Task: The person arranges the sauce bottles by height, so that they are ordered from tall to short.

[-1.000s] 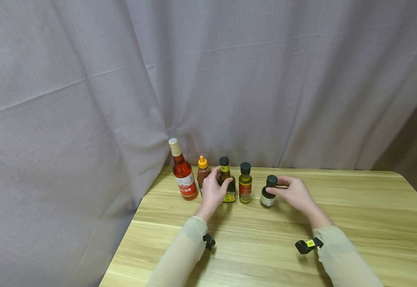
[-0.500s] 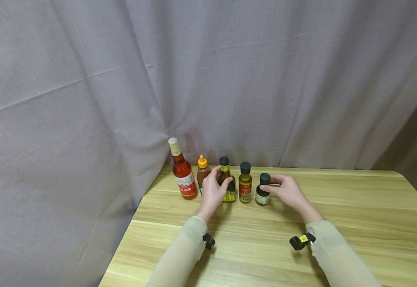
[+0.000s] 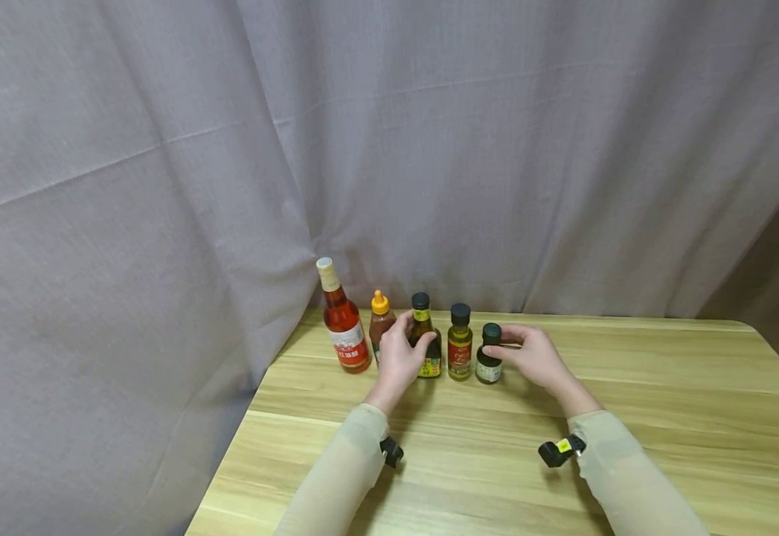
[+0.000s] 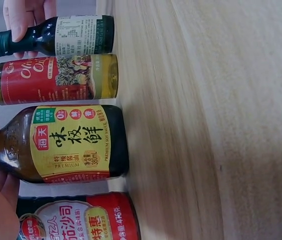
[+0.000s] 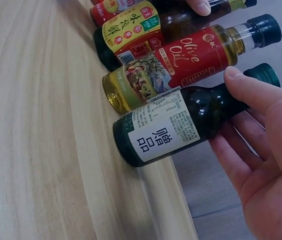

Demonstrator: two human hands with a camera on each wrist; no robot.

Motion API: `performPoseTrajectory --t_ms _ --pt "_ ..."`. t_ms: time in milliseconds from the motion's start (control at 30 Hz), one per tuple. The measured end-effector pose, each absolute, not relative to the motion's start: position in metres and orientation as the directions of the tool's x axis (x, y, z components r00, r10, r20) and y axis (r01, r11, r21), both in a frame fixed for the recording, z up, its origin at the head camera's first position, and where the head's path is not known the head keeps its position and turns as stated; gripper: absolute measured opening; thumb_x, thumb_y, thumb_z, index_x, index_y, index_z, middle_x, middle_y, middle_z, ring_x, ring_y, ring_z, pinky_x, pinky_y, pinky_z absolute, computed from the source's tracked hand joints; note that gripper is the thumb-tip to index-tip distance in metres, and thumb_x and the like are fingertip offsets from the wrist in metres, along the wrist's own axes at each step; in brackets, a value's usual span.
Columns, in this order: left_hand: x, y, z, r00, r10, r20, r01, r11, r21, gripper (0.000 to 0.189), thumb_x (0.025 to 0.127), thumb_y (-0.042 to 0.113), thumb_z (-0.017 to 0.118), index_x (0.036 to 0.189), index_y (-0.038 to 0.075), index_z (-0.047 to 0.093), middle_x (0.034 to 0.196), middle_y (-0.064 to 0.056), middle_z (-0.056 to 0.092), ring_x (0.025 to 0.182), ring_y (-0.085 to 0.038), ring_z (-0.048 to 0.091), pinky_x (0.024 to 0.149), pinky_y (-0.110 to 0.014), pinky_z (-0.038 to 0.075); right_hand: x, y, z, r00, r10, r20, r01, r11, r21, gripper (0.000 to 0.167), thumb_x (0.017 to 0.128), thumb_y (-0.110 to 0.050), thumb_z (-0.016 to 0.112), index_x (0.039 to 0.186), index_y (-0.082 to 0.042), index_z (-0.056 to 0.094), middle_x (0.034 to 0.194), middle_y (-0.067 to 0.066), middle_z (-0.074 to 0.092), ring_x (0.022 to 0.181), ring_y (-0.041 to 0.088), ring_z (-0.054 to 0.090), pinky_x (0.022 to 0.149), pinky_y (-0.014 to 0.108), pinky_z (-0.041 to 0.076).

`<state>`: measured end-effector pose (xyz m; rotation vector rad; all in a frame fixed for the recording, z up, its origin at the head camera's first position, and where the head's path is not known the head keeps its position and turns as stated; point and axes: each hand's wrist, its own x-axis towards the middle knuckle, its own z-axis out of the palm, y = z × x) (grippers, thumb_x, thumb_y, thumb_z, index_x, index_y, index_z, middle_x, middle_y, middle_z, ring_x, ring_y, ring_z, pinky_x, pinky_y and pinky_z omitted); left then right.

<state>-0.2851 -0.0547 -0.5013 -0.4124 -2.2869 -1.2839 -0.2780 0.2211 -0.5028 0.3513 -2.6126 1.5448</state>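
My right hand (image 3: 535,360) holds a small dark green bottle (image 5: 158,127) by its neck, thumb on the near side and fingers behind. Upright at the row's right end, that bottle stands close beside the olive oil bottle (image 3: 459,348), which has a red label and black cap. My left hand (image 3: 399,359) grips the soy sauce bottle (image 4: 71,142) around its neck and shoulder; its yellow label faces the left wrist camera. To the left is a ketchup squeeze bottle (image 3: 380,321) with an orange cap, partly hidden behind the left hand.
A tall red vinegar bottle (image 3: 345,331) with a cream cap stands at the row's left end. The bottles line up near the back edge of a wooden table (image 3: 476,461). A grey curtain (image 3: 429,149) hangs close behind.
My right hand has moved the small dark green bottle left, closing the gap to the olive oil bottle. The left hand has stayed on the soy sauce bottle.
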Motion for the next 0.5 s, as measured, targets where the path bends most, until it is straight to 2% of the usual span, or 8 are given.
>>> performPoseTrajectory --t_ms 233,333,400,500 --pt "-0.285 -0.054 -0.500 -0.840 0.025 0.543 0.475 0.517 0.712 0.047 0.096 0.017 0.084 0.137 0.004 0.065 0.121 -0.011 0.076 0.108 -0.021 0.075 0.090 -0.035 0.062 -0.279 0.223 -0.504 -0.968 -0.159 0.195 -0.248 0.465 -0.850 0.050 0.093 -0.029 0.087 0.132 -0.001 0.072 0.121 0.014 0.076 0.118 0.035 0.070 0.099 0.044 0.053" --pt "-0.284 -0.055 -0.499 -0.843 0.029 0.537 0.476 0.506 0.720 0.048 0.097 0.016 0.083 0.140 0.004 0.064 0.123 -0.012 0.076 0.110 -0.022 0.074 0.092 -0.037 0.061 -0.280 0.223 -0.506 -0.964 -0.180 0.196 -0.259 0.455 -0.852 0.055 0.094 -0.030 0.087 0.137 -0.001 0.069 0.127 0.018 0.074 0.121 0.038 0.069 0.102 0.048 0.054" --pt "-0.282 -0.056 -0.498 -0.849 0.043 0.527 0.476 0.495 0.727 0.055 0.098 0.016 0.082 0.147 0.005 0.060 0.130 -0.013 0.073 0.115 -0.024 0.073 0.096 -0.040 0.060 -0.280 0.224 -0.506 -0.957 -0.204 0.207 -0.278 0.437 -0.855 0.064 0.094 -0.029 0.086 0.145 0.000 0.062 0.136 0.022 0.069 0.127 0.042 0.065 0.106 0.052 0.053" --pt "-0.274 -0.057 -0.498 -0.866 0.071 0.495 0.463 0.488 0.740 0.071 0.101 0.021 0.078 0.162 0.006 0.044 0.151 -0.016 0.060 0.135 -0.029 0.061 0.111 -0.046 0.051 -0.274 0.229 -0.506 -0.946 -0.230 0.229 -0.311 0.444 -0.840 0.079 0.096 -0.031 0.084 0.159 -0.002 0.047 0.153 0.026 0.055 0.141 0.046 0.053 0.113 0.057 0.046"
